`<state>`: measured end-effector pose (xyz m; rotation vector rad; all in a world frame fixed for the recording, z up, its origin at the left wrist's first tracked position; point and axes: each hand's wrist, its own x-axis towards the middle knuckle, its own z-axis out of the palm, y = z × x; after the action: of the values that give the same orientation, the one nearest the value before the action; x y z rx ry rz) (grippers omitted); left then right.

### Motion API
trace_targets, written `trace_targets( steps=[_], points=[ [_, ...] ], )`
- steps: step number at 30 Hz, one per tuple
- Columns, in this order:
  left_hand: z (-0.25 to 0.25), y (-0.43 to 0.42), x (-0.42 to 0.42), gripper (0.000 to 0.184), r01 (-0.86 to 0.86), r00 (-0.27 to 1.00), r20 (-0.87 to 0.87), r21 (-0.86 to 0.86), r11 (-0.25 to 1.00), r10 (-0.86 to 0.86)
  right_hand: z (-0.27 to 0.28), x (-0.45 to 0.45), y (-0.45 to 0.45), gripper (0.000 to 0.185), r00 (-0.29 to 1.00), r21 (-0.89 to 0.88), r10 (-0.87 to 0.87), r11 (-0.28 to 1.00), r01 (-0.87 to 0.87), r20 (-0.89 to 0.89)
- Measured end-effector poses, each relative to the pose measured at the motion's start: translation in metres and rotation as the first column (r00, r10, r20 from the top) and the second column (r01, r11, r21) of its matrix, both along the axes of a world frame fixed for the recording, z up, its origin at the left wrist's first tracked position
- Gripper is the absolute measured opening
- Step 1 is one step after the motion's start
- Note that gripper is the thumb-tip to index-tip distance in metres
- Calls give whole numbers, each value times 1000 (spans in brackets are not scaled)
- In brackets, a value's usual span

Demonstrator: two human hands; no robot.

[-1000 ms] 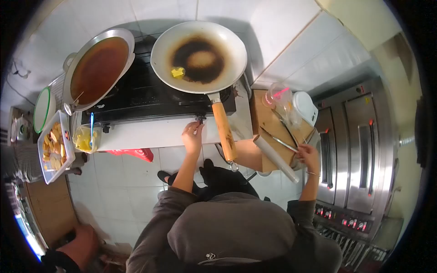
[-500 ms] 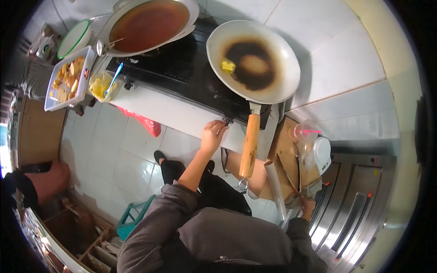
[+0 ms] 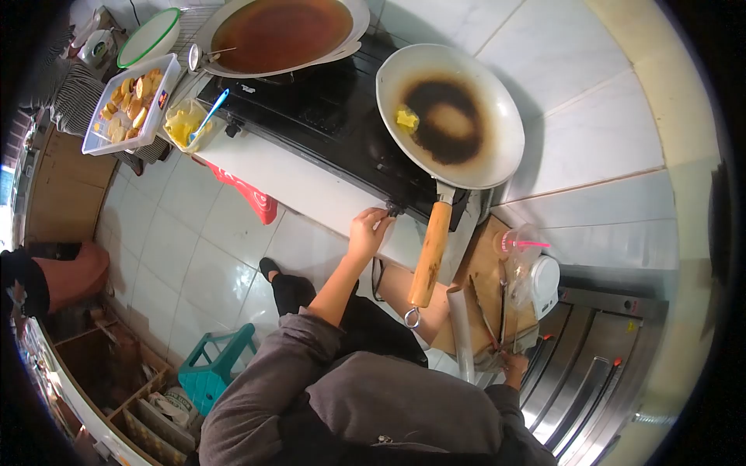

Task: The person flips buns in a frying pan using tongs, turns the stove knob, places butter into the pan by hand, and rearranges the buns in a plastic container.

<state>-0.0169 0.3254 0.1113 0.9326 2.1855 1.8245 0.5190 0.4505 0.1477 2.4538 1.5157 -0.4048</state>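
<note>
My left hand has its fingers closed on the black stove knob at the front of the black stove. Above and to the right, a white frying pan with a browned centre holds a yellow lump near its left side. Its wooden handle points toward me. My right hand is low at the right, by the end of the tongs on the wooden board; its fingers are small and partly hidden. A clear rolled tube lies beside the board.
A wide pan of reddish-brown liquid sits on the left burner. Left of it are a tub of sliced food and a yellow spread container. A green stool stands on the floor; steel ovens are at the right.
The view has turned and shifted, bringing the green stool into sight. My left hand stays on the knob. My right hand has moved down to the lower end of the tongs.
</note>
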Motion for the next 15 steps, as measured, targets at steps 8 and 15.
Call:
trace_targets(
  steps=[8, 15],
  points=[
    [7, -2, -2, 17, 13, 991, 135, -24, 1000, -9, -31, 45, 16, 49, 997, -83, -46, 996, 40, -64],
    [-5, -1, -3, 18, 27, 950, 311, -10, 1000, -22, -12, 21, 17, 33, 937, -115, -223, 973, 199, -269]
  ],
)
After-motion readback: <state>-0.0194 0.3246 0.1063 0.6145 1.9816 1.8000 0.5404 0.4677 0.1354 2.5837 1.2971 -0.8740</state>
